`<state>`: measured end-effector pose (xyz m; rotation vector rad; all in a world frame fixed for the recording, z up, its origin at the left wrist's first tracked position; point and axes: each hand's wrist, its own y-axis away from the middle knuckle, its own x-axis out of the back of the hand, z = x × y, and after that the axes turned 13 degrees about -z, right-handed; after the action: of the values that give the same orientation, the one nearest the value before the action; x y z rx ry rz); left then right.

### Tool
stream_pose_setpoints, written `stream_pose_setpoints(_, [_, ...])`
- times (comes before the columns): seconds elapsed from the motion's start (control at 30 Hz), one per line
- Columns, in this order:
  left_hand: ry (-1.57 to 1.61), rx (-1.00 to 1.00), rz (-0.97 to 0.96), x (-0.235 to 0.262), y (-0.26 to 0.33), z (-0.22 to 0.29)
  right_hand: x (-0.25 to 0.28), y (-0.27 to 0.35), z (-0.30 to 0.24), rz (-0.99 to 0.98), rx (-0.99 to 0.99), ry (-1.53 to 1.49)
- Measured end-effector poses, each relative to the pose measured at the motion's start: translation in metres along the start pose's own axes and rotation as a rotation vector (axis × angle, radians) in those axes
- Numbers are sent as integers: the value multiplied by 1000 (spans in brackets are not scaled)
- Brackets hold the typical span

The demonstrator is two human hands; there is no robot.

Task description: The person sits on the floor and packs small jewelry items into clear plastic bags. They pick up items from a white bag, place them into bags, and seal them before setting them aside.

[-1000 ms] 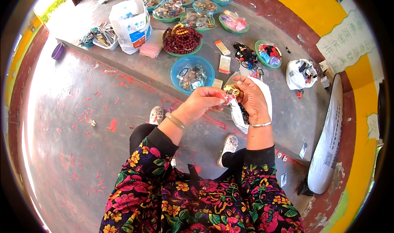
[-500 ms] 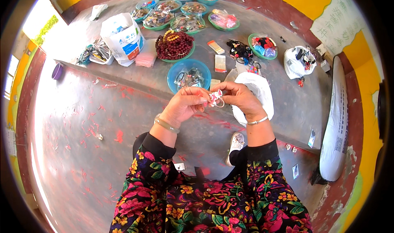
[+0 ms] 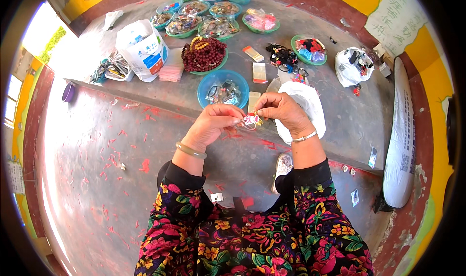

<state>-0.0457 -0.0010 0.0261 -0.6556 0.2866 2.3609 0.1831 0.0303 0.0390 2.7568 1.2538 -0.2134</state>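
Note:
My left hand (image 3: 217, 123) and my right hand (image 3: 283, 112) meet in front of my chest, fingers pinched. Between them is a small pink-and-white charm with a thin loop (image 3: 251, 120). The left thumb and fingers grip its left side. At its upper right, the right thumb and index finger pinch a part of it, with a yellowish bit hanging below. The exact shape of the charm is too small to tell. Just beyond my hands stands a blue plastic basin (image 3: 200, 92) with packaged small items in it. A white bag (image 3: 313, 112) lies open behind my right hand.
On the raised grey floor are a basket of dark red beads (image 3: 204, 57), several bowls of packaged trinkets, a white plastic bag (image 3: 145, 57), pink sheets (image 3: 171, 72) and a white sack (image 3: 350, 69). A long white roll (image 3: 399, 145) leans at the right. Red scraps litter the lower floor.
The charm has turned and now hangs lower between my fingers. My right hand has risen slightly and shifted its pinch; my left hand stays almost in place. The view has tilted a little.

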Motion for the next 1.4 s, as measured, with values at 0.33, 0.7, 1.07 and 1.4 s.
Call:
stream_pose_setpoints(0.33, [-57,-58,16,6,-3,-5,1,-5,6,-2,-26,65])
stream_pose_setpoints(0.7, [-9,82,242,8,-10,-13,1,-5,3,132,109,109])
stream_pose_setpoints(1.07, [-182,160,308,10,-14,-23,7,-2,1,174,113,-61])
stream_pose_setpoints(1.4, [-404,141,414,16,-24,-40,-22,-18,0,192,245,-399])
